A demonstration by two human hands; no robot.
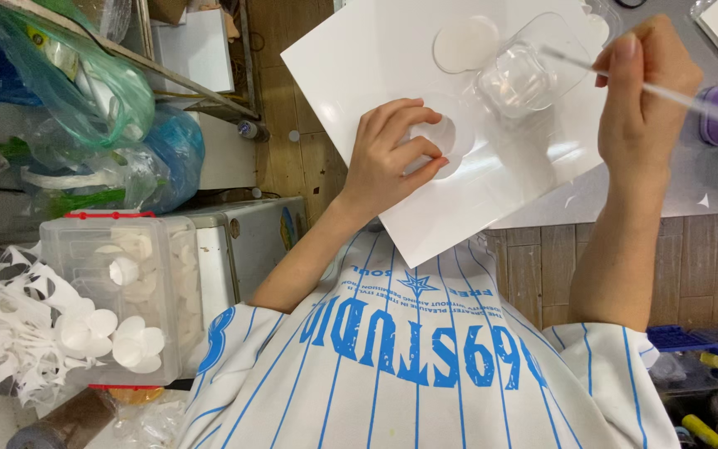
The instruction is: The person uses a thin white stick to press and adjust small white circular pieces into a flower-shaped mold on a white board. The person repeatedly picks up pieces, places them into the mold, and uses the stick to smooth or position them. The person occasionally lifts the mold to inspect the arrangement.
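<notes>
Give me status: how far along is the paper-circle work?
Done: a clear bin holds many cut white circles, with punched-out scrap paper beside it. One circle lies on the white sheet.

In hand: left hand pinches a circle on the sheet; right hand holds a thin stick over a clear dish.

Left: cannot tell how many remain.

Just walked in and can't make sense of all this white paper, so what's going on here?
A person in a striped shirt works over a white sheet on the table. The left hand pinches a small white paper disc against the sheet. The right hand holds a thin clear stick over a small clear plastic cup. Another disc lies near the cup. Beside the person, a clear box holds more discs.
</notes>
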